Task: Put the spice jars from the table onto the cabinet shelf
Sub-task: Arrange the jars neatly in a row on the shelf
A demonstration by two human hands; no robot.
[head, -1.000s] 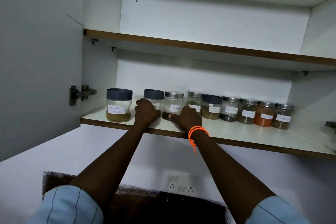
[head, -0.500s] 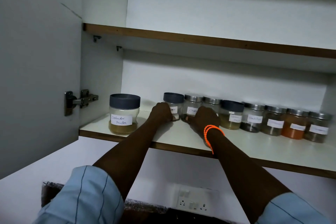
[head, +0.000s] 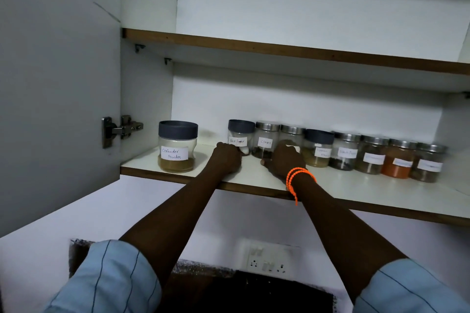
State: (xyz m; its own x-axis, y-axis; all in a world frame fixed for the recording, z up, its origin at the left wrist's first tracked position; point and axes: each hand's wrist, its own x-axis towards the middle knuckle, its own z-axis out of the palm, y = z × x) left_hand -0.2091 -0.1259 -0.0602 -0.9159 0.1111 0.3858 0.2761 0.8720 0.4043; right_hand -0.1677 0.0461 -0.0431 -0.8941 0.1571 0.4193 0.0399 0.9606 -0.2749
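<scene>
Spice jars, clear with handwritten white labels, stand in a row on the white cabinet shelf with the brown front edge (head: 254, 187), and both arms reach up to them. Nearest the camera, two light blue sleeves (head: 109, 282) frame the bottom, with a white wall socket plate (head: 269, 258) between the forearms. On up: a string of orange beads (head: 297, 178) circles the right wrist. The left hand (head: 226, 159) sits on the shelf, fingers curled against the foot of the grey-lidded "Black Pepper" jar (head: 240, 136); whether it truly grips, I cannot tell. The right hand (head: 283, 161) curls against the base of the steel-lidded "Cloves" jar (head: 265, 141), grip equally unclear. Well to the left, apart from the rest, stands the wide grey-lidded "Coriander Powder" jar (head: 177, 148). Right of the hands the row runs on: another grey-lidded jar (head: 318, 148), then steel-lidded ones, including one of orange powder (head: 396, 160). Far left, a metal door hinge (head: 120, 129).
</scene>
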